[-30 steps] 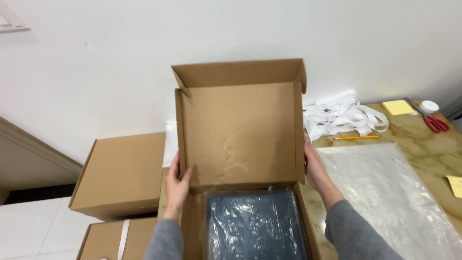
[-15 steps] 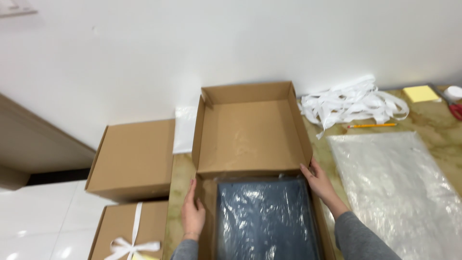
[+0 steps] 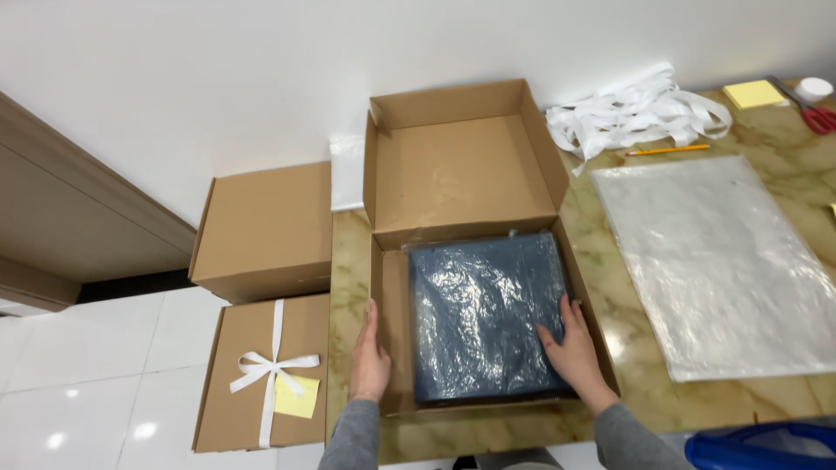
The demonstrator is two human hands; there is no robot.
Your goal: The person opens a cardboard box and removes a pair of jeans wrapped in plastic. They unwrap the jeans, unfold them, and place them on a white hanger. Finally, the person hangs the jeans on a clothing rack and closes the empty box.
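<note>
An open cardboard box lies on the marble table, its lid folded back flat toward the wall. Inside the box rests a dark blue item wrapped in clear plastic. My left hand lies flat against the outer left wall of the box. My right hand presses on the lower right corner of the wrapped item, fingers spread. Neither hand grips anything.
A large clear plastic bag lies right of the box. Behind it are white ribbon, a pencil, yellow sticky notes and red scissors. Left, on the floor, stand a plain closed box and a ribbon-tied box.
The lid has gone from upright to folded flat back. My hands moved down from the lid's sides, the left to the box wall, the right onto the wrapped item.
</note>
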